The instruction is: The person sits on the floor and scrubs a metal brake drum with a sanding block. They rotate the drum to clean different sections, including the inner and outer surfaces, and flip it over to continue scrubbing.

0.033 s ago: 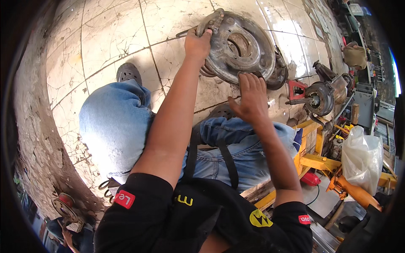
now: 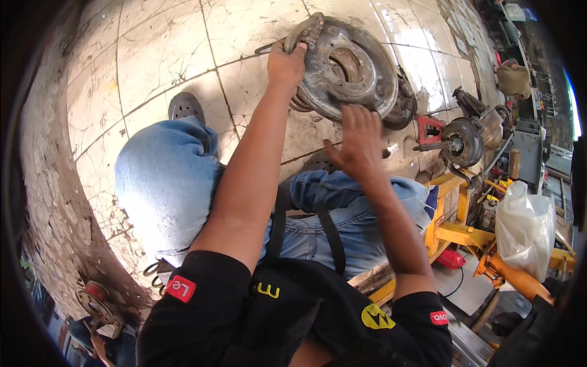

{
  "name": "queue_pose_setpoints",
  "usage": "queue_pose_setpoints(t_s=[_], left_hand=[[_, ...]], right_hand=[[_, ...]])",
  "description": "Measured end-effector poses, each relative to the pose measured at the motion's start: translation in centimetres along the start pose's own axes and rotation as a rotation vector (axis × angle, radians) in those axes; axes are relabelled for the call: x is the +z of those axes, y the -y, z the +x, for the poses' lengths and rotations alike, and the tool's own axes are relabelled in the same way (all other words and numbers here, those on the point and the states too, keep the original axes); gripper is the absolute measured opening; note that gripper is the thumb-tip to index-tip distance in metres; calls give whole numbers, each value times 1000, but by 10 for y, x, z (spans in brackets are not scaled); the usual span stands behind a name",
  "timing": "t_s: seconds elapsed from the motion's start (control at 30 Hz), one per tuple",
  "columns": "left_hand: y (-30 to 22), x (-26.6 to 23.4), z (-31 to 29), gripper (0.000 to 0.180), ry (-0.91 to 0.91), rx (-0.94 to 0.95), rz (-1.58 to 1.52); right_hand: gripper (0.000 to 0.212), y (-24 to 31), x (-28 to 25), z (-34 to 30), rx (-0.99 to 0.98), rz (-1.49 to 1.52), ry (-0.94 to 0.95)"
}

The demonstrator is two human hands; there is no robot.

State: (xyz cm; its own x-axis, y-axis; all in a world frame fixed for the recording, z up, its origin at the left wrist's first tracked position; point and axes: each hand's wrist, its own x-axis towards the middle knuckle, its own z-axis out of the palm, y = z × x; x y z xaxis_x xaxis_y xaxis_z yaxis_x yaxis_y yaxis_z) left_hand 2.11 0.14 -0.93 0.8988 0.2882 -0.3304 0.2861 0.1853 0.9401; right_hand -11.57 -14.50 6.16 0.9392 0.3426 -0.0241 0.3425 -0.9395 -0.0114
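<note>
Red stand [image 2: 423, 129] on tiled floor [image 2: 162, 58]

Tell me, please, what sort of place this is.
Probably a vehicle repair workshop: the left hand grips a round, grey metal plate with a central hole, and to the right are a dark metal axle-like assembly and a yellow metal frame.

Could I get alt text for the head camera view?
A person's left hand grips a round, grimy metal plate, open at its centre; the blurred right hand is by its near rim. Tiled floor lies beyond.
</note>
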Motion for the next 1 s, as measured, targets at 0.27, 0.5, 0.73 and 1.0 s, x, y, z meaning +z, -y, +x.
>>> queue_pose_setpoints(t_s=[0.27,0.5,0.73,1.0], left_hand=[[-8,-14,0,40,-19,-138,-117],[8,-9,9,45,27,3,-123],[9,-4,4,51,-35,-145,-137],[11,-5,9,52,204,-414,-581]], right_hand=[[67,-18,-7,-7,-89,45,-34],[73,24,15,10,42,19,-7],[49,-45,-7,-14,-58,57,-82],[53,-20,19,-12,129,178,-196]])
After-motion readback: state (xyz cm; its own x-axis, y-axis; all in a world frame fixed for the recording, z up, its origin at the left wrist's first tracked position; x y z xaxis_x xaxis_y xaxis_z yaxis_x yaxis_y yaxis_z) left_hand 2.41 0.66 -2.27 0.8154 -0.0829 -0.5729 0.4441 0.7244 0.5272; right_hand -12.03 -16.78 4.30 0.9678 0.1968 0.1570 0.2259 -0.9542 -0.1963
